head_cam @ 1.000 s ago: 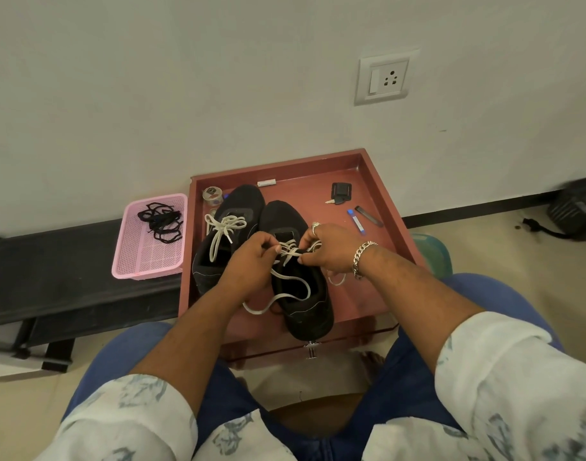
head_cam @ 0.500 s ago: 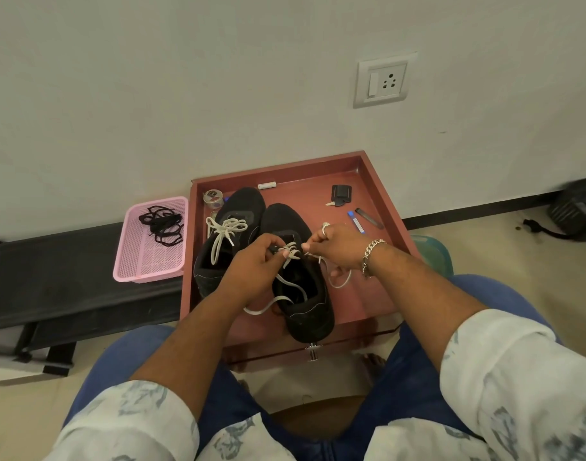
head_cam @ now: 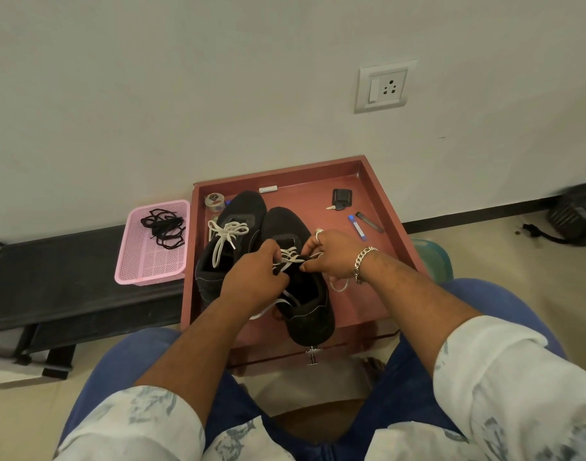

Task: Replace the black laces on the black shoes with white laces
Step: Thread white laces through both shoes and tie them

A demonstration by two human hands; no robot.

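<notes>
Two black shoes sit side by side in a red-brown tray, toes toward the wall. The right shoe is the one being worked on: a white lace crosses its upper eyelets, right between the two hands. The left hand is curled with its fingertips pinching one strand of that lace just above the tongue. The right hand, wearing a ring and a silver chain bracelet, pinches the other strand at the same spot, so both grips meet over the middle of the shoe. One loose end trails out from under the left hand toward the near edge of the tray; another loops below the right wrist.

Compared with half a second ago, the hands have drawn closer together and sit a little lower over the shoe; the right hand, which was raised and pulling outward, has come back in toward the eyelets.

The left shoe lies touching its partner, already laced in white with a bow on top.

The tray also holds a small round tin, a white stick, a black key fob with a key, and two thin pen-like items, all nearer the wall. Just left of the tray, a pink mesh basket holds the removed black laces in a tangle; it rests on a low black bench. A wall socket is above.
</notes>
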